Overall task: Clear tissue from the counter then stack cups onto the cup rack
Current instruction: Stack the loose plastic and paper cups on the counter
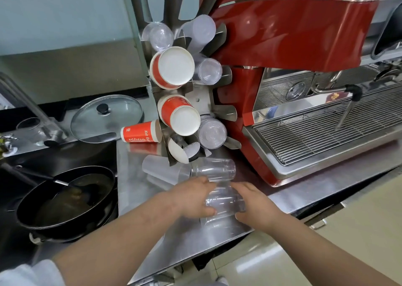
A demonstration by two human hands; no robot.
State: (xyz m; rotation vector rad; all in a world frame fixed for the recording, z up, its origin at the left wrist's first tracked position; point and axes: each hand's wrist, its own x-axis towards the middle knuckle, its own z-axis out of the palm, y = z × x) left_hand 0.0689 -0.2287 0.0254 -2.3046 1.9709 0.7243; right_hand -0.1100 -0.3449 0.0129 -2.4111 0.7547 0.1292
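While both hands, left hand (193, 198) and right hand (254, 205), clasp a clear cup (224, 200) lying sideways, apparently rim-left, below the cup rack (202, 98).

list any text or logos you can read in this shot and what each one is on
"Net Red Cola", partly cut off, in white: on the red paper cup lying on its side on the steel counter.
White square logo by that cup's base: too small to read.
White lettering on the red paper cup in the metal cup rack: too blurred to read.
Gold mark reflected on the red espresso machine: illegible.

Steel counter (219, 240), red paper cup (141, 131) on its side, frosted cup (163, 170), clear cup (214, 169), red espresso machine (304, 46)
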